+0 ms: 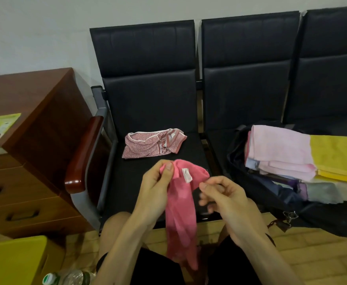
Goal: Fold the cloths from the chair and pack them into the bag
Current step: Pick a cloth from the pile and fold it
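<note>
Left hand (156, 189), right hand (225, 199) both pinch the pink cloth (181, 214)
imo spread the corners so it hangs flat

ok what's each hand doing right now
Left hand: pinching the pink cloth at its top edge.
Right hand: fingers curled, pinching the same cloth's other corner.

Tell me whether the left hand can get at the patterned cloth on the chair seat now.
Probably yes: the patterned cloth lies on the seat just beyond the left hand, nothing between. But that hand pinches the pink cloth, so it isn't free.
</note>
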Motion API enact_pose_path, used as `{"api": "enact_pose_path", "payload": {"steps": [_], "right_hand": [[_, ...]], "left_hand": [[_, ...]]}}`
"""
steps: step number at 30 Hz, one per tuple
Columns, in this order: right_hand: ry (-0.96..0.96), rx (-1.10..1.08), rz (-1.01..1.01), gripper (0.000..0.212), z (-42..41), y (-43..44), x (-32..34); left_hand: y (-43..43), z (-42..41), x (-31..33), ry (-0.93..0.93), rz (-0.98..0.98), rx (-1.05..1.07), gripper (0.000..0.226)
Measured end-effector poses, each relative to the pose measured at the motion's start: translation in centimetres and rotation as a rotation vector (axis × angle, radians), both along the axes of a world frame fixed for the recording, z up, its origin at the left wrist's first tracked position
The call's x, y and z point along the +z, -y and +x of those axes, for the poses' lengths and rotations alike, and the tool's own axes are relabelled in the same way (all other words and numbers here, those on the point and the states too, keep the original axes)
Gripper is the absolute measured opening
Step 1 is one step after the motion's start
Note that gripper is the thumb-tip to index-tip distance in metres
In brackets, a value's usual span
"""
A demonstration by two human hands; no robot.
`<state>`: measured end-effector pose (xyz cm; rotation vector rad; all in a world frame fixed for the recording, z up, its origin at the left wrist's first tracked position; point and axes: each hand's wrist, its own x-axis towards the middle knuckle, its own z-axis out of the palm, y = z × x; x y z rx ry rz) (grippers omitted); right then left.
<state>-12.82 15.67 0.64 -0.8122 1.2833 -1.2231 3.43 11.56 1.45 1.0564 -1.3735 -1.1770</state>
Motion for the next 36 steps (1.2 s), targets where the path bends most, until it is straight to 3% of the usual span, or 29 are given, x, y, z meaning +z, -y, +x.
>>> {"api": "enact_pose_path", "payload": {"steps": [3, 6, 9, 11, 14, 17, 22, 25, 28, 29, 31, 34, 36], "right_hand": [[-0.157, -0.054, 0.049, 0.054, -1.0, 1.4, -2.6], [-0.164, 0.175, 0.002, 0.088, -2.2, 3.3, -3.3], [-0.061, 0.37, -0.075, 0.078, -3.1, 5.2, -2.0], [0.057, 0.331, -0.15, 0.059, -3.9, 6.0, -0.4], [-0.075, 0.29, -0.296, 0.017, -4.7, 6.2, 3.1], [-0.271, 0.346, -0.424, 0.017, -3.6, 5.8, 5.0], [-0.426, 0.332, -0.481, 0.011, -2.0, 5.7, 5.4], [-0.487, 0.335, -0.461, 0.011, -1.5, 5.7, 5.3], [-0.505, 0.304, -0.438, 0.01, -1.6, 5.8, 5.1], [-0.503, 0.289, -0.428, 0.01, -1.9, 5.8, 5.1], [-0.475, 0.263, -0.417, 0.01, -2.5, 5.6, 5.2], [-0.5, 0.303, -0.461, 0.012, -3.1, 4.9, 5.8], [-0.518, 0.338, -0.459, 0.013, -3.3, 4.6, 5.8]], "left_hand": [[0.9, 0.3, 1.0, -0.044, -0.011, -0.107, 0.044], [1.8, 0.9, 1.4, -0.041, -0.012, -0.218, 0.033], [2.7, 2.1, 1.8, -0.066, 0.052, -0.286, 0.027], [3.2, 3.1, 1.9, -0.097, 0.105, -0.305, 0.028], [3.5, 4.2, 1.0, -0.121, 0.171, -0.22, 0.028], [3.5, 4.4, -0.8, -0.208, 0.278, -0.154, 0.036], [3.1, 4.0, -1.4, -0.303, 0.425, -0.088, 0.04], [3.1, 2.7, -1.4, -0.164, 0.478, 0.032, 0.072], [2.7, 2.0, -1.3, -0.148, 0.406, 0.017, 0.084], [2.8, 2.3, -1.6, -0.122, 0.324, -0.021, 0.083], [3.1, 3.2, -2.3, -0.041, 0.202, -0.15, 0.057], [3.2, 3.9, -3.0, 0.001, 0.253, -0.249, 0.031], [2.9, 4.0, -3.3, -0.143, 0.343, -0.237, 0.017]]}}
